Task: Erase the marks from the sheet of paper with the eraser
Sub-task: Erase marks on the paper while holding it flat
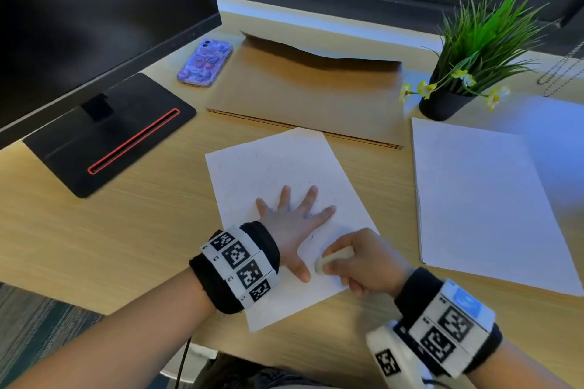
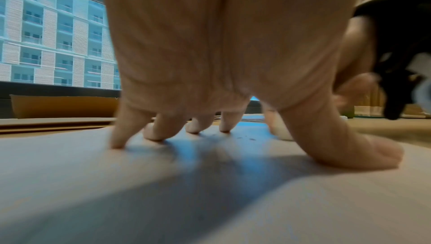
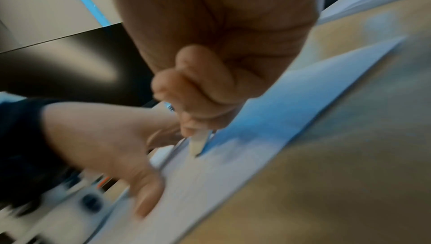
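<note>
A sheet of paper (image 1: 278, 164) lies angled on the desk (image 1: 94, 230), faint marks left near its middle (most looks clean). The left hand (image 1: 292, 219) presses it flat, fingers spread; the right hand (image 1: 363, 265) pinches the eraser (image 1: 331, 259) against its near edge.

White sheet (image 1: 271, 164), off-white eraser (image 1: 331, 259), purple butterfly-pattern phone (image 1: 204, 62)

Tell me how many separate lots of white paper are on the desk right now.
2. The sheet of paper lies at centre under the spread left hand. A stack of white paper lies to its right, by the potted plant. Its sheet count is unclear.
</note>
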Available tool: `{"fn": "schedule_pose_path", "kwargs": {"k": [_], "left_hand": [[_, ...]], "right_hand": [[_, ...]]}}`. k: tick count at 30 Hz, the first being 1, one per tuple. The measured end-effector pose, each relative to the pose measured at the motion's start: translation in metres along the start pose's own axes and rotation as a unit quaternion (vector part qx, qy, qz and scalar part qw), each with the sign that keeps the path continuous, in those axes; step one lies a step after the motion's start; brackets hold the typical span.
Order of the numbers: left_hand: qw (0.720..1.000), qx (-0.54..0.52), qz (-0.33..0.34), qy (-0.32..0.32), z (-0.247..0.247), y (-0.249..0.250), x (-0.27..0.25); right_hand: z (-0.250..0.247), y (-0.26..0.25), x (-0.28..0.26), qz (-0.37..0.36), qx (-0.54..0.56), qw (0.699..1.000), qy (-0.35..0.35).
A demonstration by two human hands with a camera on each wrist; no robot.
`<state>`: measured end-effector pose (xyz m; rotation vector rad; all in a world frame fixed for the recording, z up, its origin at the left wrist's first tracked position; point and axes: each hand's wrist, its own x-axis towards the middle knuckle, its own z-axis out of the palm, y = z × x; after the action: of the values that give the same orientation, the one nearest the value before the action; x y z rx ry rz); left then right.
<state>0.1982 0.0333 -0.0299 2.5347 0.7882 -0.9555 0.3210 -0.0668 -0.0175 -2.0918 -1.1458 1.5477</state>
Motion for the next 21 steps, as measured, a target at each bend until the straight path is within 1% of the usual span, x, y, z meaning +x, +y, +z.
{"fn": "schedule_pose_path", "kwargs": {"k": [1,4,6,7,8,10,11,12,13,16,17,18,21], "left_hand": [[1.000,-0.004,0.007,0.002,0.001,0.000,0.000],[0.999,-0.025,0.037,0.010,0.005,-0.001,-0.001],[0.998,-0.033,0.044,0.015,0.005,-0.001,-0.002],[0.998,-0.037,0.045,0.016,0.005,-0.001,-0.002],[0.998,-0.038,0.046,0.016,0.004,-0.002,-0.001],[0.998,-0.034,0.049,0.015,0.003,-0.002,-0.001],[0.998,-0.032,0.050,0.014,0.003,-0.002,-0.001],[0.998,-0.031,0.050,0.013,0.004,-0.002,-0.001],[0.998,-0.031,0.049,0.012,0.004,-0.002,-0.002],[0.998,-0.034,0.048,0.015,0.004,-0.001,-0.002],[0.998,-0.034,0.048,0.015,0.004,-0.001,-0.002],[0.998,-0.035,0.047,0.014,0.004,-0.002,-0.002],[0.998,-0.031,0.047,0.011,0.004,-0.002,-0.001]], "right_hand": [[-0.005,0.000,0.004,0.003,0.013,1.000,0.018],[-0.018,-0.002,0.016,-0.002,0.057,0.992,0.111],[-0.017,-0.002,0.015,-0.009,0.064,0.989,0.136],[-0.013,-0.001,0.011,-0.007,0.058,0.990,0.125],[-0.007,0.002,0.006,0.000,0.045,0.994,0.097],[0.005,0.004,-0.005,0.012,0.012,1.000,0.019],[0.006,0.005,-0.007,0.015,0.003,1.000,-0.005],[0.003,0.005,-0.006,0.015,0.002,1.000,-0.010],[-0.004,0.005,-0.003,0.013,0.007,1.000,0.007],[-0.022,0.003,0.007,0.009,0.055,0.993,0.100],[-0.021,0.003,0.006,0.008,0.059,0.992,0.111],[-0.015,0.004,0.003,0.008,0.049,0.994,0.099],[0.006,0.007,-0.012,0.021,0.007,1.000,-0.005]]}}
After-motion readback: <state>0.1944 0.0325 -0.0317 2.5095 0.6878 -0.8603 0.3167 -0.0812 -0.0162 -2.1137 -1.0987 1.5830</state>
